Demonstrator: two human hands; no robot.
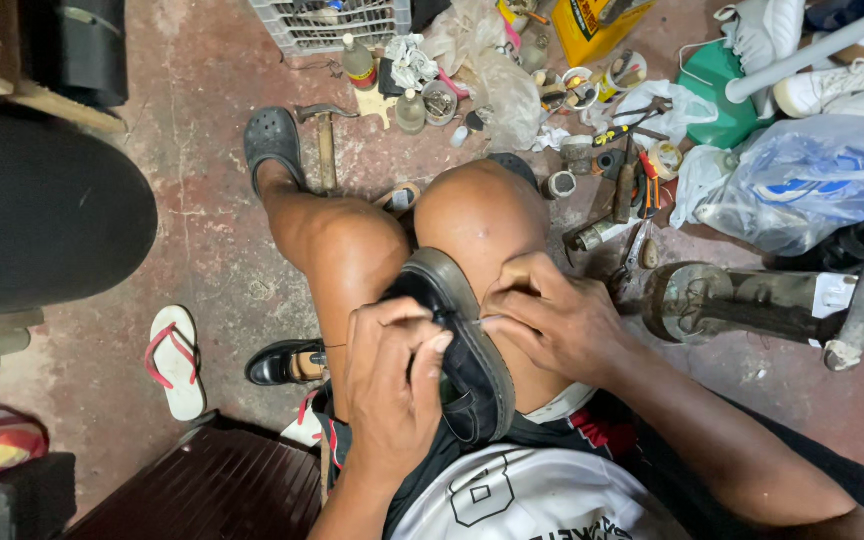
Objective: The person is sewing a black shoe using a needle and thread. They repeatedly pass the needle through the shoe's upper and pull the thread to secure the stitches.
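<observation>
A black leather shoe [457, 330] with a grey sole rests between my bare knees, toe pointing away from me. My left hand [392, 380] grips its upper from the left side, fingers curled over the edge. My right hand [552, 315] presses against the sole's right edge, its fingertips pinched on a thin needle [480, 321] at the seam. My legs stretch out below, one foot in a grey clog [272, 145].
A metal shoe last stand [752, 305] lies to the right. Hammer [326, 145], bottles, tins, pliers and plastic bags [812, 180] litter the floor ahead. A second black shoe [285, 362] and a white flip-flop [176, 360] lie at left, by a dark seat [42, 210].
</observation>
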